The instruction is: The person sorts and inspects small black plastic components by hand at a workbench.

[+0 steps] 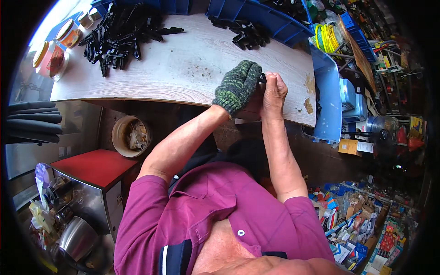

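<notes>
I log: left hand (237,85), gloved, and bare right hand (273,91) both closed on one small black part (262,78) | black parts pile (121,34) remains, seemingly unprocessed | wooden table (183,68).

Two lidded jars (55,48) with orange-red labels stood at the table's far left corner. A flat tan carton (348,146) with a white label (365,147) sat right of the table, below a blue bin. A yellow sign (416,124) hung at the far right. Small boxed goods (353,229), mostly blue, white and red, lay heaped at lower right. No screens.
</notes>
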`<action>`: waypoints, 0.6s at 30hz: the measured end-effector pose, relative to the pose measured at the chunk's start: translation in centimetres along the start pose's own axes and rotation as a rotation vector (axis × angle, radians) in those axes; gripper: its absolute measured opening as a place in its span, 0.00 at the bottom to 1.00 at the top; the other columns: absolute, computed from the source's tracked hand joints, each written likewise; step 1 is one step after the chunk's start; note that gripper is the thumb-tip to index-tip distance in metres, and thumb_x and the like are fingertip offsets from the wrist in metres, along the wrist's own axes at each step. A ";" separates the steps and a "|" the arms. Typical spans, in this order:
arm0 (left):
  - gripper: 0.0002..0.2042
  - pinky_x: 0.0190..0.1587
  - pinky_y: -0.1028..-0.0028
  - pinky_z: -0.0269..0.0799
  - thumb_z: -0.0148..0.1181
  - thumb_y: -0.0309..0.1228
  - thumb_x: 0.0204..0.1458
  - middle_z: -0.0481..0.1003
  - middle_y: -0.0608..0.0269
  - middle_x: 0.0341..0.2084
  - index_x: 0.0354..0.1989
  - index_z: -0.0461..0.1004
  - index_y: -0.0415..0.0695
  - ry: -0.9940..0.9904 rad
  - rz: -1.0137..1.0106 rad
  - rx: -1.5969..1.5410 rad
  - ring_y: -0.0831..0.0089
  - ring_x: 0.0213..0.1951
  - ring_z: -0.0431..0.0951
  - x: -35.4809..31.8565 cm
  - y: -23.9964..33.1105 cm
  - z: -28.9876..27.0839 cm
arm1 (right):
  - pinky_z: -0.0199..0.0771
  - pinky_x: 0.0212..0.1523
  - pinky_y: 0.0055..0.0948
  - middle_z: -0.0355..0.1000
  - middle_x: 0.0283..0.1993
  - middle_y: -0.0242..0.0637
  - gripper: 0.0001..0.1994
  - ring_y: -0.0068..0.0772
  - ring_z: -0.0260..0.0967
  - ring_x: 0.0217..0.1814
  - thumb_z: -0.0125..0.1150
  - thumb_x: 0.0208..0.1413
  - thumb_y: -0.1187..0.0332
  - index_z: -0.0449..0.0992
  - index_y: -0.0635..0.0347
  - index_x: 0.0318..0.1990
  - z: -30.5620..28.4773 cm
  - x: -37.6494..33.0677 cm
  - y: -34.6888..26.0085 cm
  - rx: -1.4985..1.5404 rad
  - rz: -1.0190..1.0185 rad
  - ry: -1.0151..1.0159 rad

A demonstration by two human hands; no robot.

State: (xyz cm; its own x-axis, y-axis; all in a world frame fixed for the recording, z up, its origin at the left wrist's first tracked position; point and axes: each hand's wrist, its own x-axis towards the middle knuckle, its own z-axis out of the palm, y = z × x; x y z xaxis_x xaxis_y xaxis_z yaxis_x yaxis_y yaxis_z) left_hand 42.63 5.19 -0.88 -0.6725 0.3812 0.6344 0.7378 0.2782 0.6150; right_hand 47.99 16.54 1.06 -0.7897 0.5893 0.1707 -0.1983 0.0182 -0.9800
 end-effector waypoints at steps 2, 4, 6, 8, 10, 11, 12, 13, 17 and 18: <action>0.12 0.47 0.61 0.74 0.58 0.34 0.59 0.79 0.50 0.41 0.47 0.76 0.40 -0.085 -0.484 -0.397 0.53 0.43 0.79 1.7 0.1 -1.4 | 0.63 0.26 0.27 0.57 0.22 0.19 0.14 0.16 0.54 0.23 0.57 0.61 0.65 0.66 0.51 0.22 -0.2 0.0 0.1 0.049 0.046 0.012; 0.12 0.48 0.64 0.74 0.57 0.36 0.60 0.79 0.50 0.43 0.46 0.78 0.44 0.052 -0.421 -0.094 0.57 0.46 0.80 4.7 -2.4 -2.6 | 0.68 0.23 0.30 0.56 0.19 0.20 0.15 0.18 0.55 0.19 0.57 0.61 0.64 0.65 0.51 0.22 0.3 -0.4 -0.1 0.099 0.098 0.010; 0.10 0.49 0.60 0.73 0.58 0.33 0.55 0.79 0.51 0.42 0.44 0.79 0.47 0.120 -0.264 0.066 0.52 0.46 0.79 7.4 -5.0 -3.0 | 0.76 0.16 0.41 0.51 0.13 0.24 0.15 0.23 0.52 0.12 0.56 0.61 0.62 0.63 0.51 0.23 1.0 -0.4 -0.3 0.177 0.111 -0.022; 0.12 0.47 0.57 0.74 0.60 0.35 0.52 0.80 0.52 0.40 0.44 0.79 0.50 -0.093 -0.361 0.232 0.51 0.45 0.79 9.0 -5.4 -3.1 | 0.82 0.21 0.46 0.48 0.11 0.24 0.14 0.22 0.52 0.11 0.55 0.62 0.60 0.64 0.51 0.25 0.6 -0.2 0.0 0.167 0.111 -0.060; 0.12 0.46 0.56 0.74 0.59 0.38 0.52 0.80 0.51 0.38 0.43 0.79 0.49 -0.147 -0.289 0.278 0.50 0.43 0.80 9.7 -5.5 -2.9 | 0.81 0.21 0.45 0.50 0.12 0.25 0.13 0.22 0.53 0.12 0.54 0.62 0.60 0.65 0.51 0.26 0.6 -0.2 0.0 0.158 0.134 -0.062; 0.13 0.45 0.54 0.75 0.59 0.41 0.53 0.81 0.51 0.36 0.41 0.80 0.49 -0.209 -0.219 0.321 0.50 0.41 0.80 9.8 -5.7 -2.7 | 0.82 0.22 0.46 0.50 0.12 0.25 0.13 0.22 0.54 0.13 0.54 0.63 0.60 0.65 0.51 0.27 0.7 -0.3 -0.1 0.174 0.138 -0.069; 0.13 0.45 0.54 0.75 0.59 0.41 0.53 0.81 0.51 0.36 0.41 0.80 0.49 -0.205 -0.225 0.327 0.50 0.41 0.80 9.8 -6.1 -2.3 | 0.82 0.22 0.46 0.50 0.12 0.25 0.13 0.22 0.54 0.13 0.54 0.63 0.60 0.65 0.51 0.27 0.7 -0.3 -0.1 0.176 0.141 -0.077; 0.13 0.44 0.54 0.75 0.59 0.42 0.53 0.81 0.50 0.36 0.40 0.80 0.49 -0.170 -0.212 0.310 0.50 0.40 0.81 9.7 -6.4 -1.9 | 0.82 0.22 0.46 0.51 0.12 0.25 0.12 0.22 0.54 0.13 0.54 0.62 0.60 0.66 0.51 0.27 0.8 -0.2 -0.2 0.175 0.143 -0.060; 0.12 0.42 0.52 0.75 0.60 0.41 0.53 0.81 0.51 0.35 0.39 0.80 0.50 -0.055 -0.274 0.241 0.48 0.38 0.81 9.2 -6.5 -1.6 | 0.81 0.24 0.50 0.47 0.11 0.25 0.16 0.24 0.53 0.13 0.54 0.62 0.57 0.63 0.52 0.24 0.8 0.3 -1.1 0.190 0.235 0.048; 0.11 0.41 0.52 0.75 0.60 0.40 0.52 0.81 0.51 0.34 0.40 0.80 0.50 0.031 -0.272 0.172 0.48 0.38 0.81 9.0 -6.8 -1.7 | 0.81 0.25 0.51 0.46 0.11 0.25 0.17 0.24 0.53 0.13 0.54 0.62 0.56 0.62 0.52 0.23 0.7 0.5 -1.3 0.199 0.301 0.118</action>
State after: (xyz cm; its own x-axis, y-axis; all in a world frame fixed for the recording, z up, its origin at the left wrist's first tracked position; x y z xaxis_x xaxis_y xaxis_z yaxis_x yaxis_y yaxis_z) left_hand 31.51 5.22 1.48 -0.8459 0.2462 0.4730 0.5279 0.5119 0.6777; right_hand 47.44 16.20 2.52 -0.7595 0.6338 -0.1467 -0.0855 -0.3208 -0.9433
